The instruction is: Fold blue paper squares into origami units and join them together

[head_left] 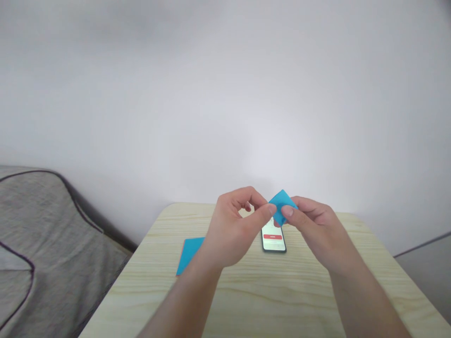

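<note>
A small folded square of blue paper (283, 199) is held up between both hands, turned so that one corner points upward. My left hand (237, 225) pinches its left corner between thumb and forefinger. On the other side, my right hand (315, 230) grips the right part, with the thumb pressed on the front face and the fingers behind. Below the paper lies a phone (274, 245) with a lit screen and a red button; its upper part is hidden. A stack of blue paper (189, 251) with a thin reddish edge rests left of my left forearm, which partly covers it.
Everything lies on a pale wood-grain table (268, 300) with rounded far corners. A white wall (211, 103) rises right behind it. To the left stands a grey cloth-covered piece (42, 234) with dark piping, close to the table's edge.
</note>
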### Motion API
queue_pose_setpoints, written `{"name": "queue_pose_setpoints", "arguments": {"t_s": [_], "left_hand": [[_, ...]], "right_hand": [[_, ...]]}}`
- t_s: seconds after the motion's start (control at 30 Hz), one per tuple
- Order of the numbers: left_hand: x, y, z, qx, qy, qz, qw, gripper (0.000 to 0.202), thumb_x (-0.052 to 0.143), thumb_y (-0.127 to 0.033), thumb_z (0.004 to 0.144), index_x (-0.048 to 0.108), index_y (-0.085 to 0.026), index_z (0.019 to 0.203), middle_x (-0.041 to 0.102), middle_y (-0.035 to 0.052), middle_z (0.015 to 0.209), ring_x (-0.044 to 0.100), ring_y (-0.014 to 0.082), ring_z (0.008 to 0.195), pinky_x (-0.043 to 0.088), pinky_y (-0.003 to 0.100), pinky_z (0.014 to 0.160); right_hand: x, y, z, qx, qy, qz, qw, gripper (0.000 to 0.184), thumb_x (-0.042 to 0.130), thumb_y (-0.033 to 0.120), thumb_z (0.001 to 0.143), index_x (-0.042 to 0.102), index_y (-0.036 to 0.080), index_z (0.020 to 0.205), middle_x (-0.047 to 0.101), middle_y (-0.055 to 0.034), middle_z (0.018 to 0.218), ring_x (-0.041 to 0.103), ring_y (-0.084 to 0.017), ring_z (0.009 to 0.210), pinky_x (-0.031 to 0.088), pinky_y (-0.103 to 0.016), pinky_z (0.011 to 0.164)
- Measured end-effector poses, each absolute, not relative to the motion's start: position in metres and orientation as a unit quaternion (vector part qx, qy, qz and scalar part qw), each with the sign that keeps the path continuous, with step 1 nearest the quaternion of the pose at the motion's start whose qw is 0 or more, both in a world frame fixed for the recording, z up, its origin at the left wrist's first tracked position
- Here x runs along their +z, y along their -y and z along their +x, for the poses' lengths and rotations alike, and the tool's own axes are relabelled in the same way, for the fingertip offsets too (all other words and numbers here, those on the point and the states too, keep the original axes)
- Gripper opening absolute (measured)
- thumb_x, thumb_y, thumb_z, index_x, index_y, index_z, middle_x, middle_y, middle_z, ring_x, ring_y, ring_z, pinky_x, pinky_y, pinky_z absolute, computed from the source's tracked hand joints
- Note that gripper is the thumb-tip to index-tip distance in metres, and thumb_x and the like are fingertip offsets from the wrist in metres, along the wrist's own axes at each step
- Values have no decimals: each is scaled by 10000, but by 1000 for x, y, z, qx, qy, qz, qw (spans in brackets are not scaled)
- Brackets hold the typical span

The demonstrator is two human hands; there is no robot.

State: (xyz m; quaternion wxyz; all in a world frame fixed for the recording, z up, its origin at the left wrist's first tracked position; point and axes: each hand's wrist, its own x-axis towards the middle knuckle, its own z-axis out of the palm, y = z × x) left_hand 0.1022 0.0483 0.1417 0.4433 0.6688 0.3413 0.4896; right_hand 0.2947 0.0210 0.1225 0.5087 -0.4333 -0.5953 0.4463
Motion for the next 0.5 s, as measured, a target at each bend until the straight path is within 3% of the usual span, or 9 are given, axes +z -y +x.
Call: {"name": "queue_pose_setpoints", "arguments": {"t_s": [0.27, 0.37, 0.5], "left_hand": [[139, -49, 106, 499, -353, 652, 449, 172, 709, -308, 899, 668, -189, 782, 644, 0, 746, 561, 138, 725, 416, 287, 673], [140, -49, 108, 494, -346, 654, 457, 108, 733, -271, 871, 661, -199, 907, 675, -2, 792, 606, 148, 767, 448, 293, 728], [141, -47, 108, 485, -330, 664, 464, 241, 730, -197, 852, 621, -228, 1065, 694, -9, 857, 618, 144, 813, 458, 296, 798]], "right_hand": [[124, -21, 295, 428, 600, -466, 490, 332, 688, 521, 936, 748, 220, 809, 734, -40, 818, 646, -199, 816, 505, -330, 734], [125, -20, 293, 419, 604, -469, 490, 334, 694, 528, 929, 755, 225, 805, 738, -38, 823, 657, -202, 830, 505, -321, 725], [125, -20, 292, 421, 597, -471, 493, 348, 675, 540, 941, 763, 225, 823, 747, -44, 845, 676, -220, 888, 515, -339, 798]]}}
